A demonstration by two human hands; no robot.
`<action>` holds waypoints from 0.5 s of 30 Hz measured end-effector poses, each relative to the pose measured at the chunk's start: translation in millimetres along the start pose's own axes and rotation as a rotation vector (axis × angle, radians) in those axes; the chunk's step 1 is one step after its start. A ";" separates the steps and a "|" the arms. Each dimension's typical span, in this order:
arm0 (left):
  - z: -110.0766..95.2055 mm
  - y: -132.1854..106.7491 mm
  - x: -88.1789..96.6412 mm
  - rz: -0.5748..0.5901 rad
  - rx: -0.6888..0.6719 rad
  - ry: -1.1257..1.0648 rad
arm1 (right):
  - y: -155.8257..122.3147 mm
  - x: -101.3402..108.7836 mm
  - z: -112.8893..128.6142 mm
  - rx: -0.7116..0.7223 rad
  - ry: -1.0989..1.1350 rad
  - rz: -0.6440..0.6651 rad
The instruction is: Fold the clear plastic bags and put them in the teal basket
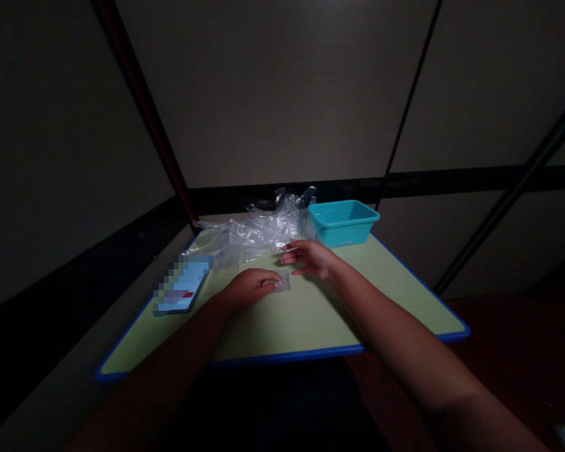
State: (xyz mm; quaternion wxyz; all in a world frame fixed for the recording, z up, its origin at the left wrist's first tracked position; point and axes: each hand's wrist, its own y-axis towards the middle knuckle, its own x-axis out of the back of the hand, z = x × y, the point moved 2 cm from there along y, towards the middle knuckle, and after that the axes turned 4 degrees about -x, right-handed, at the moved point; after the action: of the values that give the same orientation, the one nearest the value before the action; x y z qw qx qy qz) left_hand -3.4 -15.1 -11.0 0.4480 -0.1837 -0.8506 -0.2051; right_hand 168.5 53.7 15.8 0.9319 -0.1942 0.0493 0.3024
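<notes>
Currently, my left hand (253, 286) pinches a small clear plastic packet (286, 282) over the tabletop (292, 326) (whether touching it, I can't tell), while my right hand (314, 258) hangs nearby, fingers (290, 258) parted.

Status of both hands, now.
Left hand: closed, pinching a small clear plastic packet.
Right hand: open, nothing visibly held.
</notes>
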 end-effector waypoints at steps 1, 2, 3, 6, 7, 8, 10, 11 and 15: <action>0.2 0.1 -0.1 0.001 -0.012 0.004 | 1.0 -0.4 -1.1 -0.009 0.011 0.003; 0.4 0.2 -0.1 0.000 -0.024 0.011 | 1.8 -1.1 -2.1 -0.013 0.020 0.011; 0.6 0.1 -0.1 0.000 -0.036 0.019 | 2.4 -1.7 -2.9 -0.011 0.027 0.020; 0.7 0.0 0.0 0.011 -0.073 0.056 | 2.2 -3.5 -4.2 0.009 0.032 0.043; 0.4 0.1 0.0 0.017 -0.081 0.069 | 1.7 -3.9 -4.3 0.016 0.028 0.047; 0.0 0.2 0.0 0.023 -0.087 0.078 | 1.2 -4.4 -4.4 0.022 0.023 0.051; -1.4 0.4 0.2 0.031 -0.093 0.079 | 0.4 -5.6 -4.9 0.030 0.008 0.070; -2.4 0.4 0.4 0.034 -0.096 0.074 | 0.3 -6.6 -5.3 0.032 -0.003 0.082; -4.9 -1.2 2.2 0.008 -0.031 0.035 | 1.2 -10.9 -7.1 0.079 -0.109 0.030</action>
State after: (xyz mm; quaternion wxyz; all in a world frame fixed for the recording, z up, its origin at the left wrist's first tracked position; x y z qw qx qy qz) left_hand -1.8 -18.4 -6.9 0.4607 -0.1904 -0.8386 -0.2198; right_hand 159.1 45.9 11.1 0.9354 -0.1400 0.0132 0.3244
